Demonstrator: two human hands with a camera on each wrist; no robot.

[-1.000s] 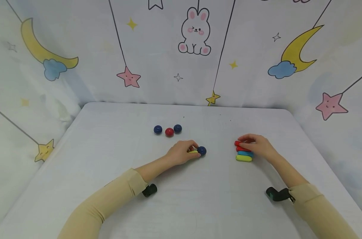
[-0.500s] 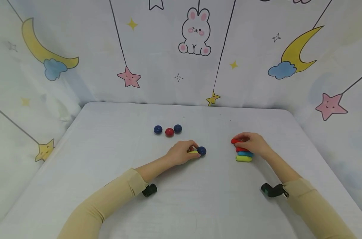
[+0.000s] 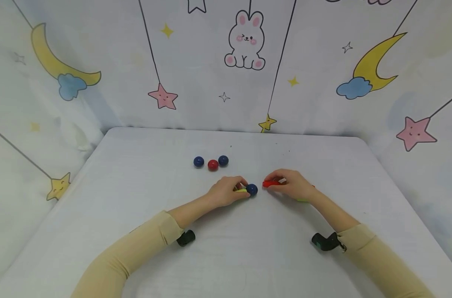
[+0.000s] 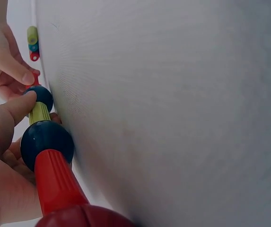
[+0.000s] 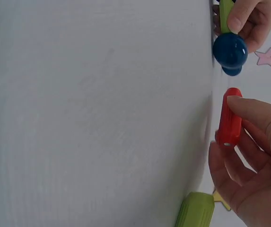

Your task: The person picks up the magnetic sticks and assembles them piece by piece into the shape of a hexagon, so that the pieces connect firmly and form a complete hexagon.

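Note:
My left hand [image 3: 226,192] grips a yellow-green rod [image 4: 39,112] in a chain of toy rods and balls. A blue ball [image 3: 252,190] caps its far end. In the left wrist view, the chain runs back through another blue ball [image 4: 47,144] and a red rod [image 4: 57,179] to a red ball [image 4: 85,218]. My right hand [image 3: 291,184] pinches a loose red rod [image 5: 231,118] between thumb and fingers. The tip of that rod points toward the end blue ball, with a small gap between them in the head and right wrist views.
Two blue balls [image 3: 198,162] and a red ball [image 3: 212,165] lie farther back on the white table [image 3: 155,157]. Behind my right hand are a yellow-green rod [image 4: 32,34], a blue rod [image 4: 33,47] and a red rod [image 4: 34,56], mostly hidden in the head view.
My right hand has lifted the red rod off the row of rods and carried it left, close to the end blue ball. The left hand has stayed nearly still.

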